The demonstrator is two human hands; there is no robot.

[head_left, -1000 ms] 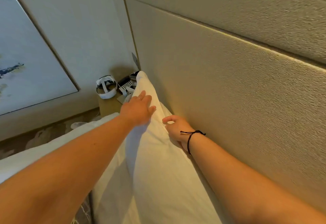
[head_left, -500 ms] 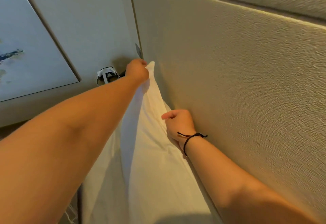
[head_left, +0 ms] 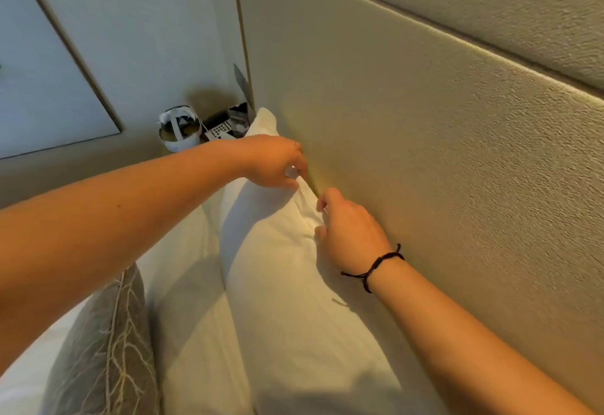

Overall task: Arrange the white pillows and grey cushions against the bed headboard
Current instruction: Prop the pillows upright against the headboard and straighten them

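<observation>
White pillow (head_left: 287,284) leans on the headboard (head_left: 425,185), its top edge pinched by both hands (head_left: 277,163) (head_left: 349,234).

One head view, close over the bed

We look forward and down along the headboard (head_left: 425,159), near the pillow (head_left: 287,284), toward the corner.

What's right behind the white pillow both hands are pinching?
The padded headboard stands directly behind the white pillow. Whether a gap remains lower down cannot be seen; the pillow covers it.
</observation>
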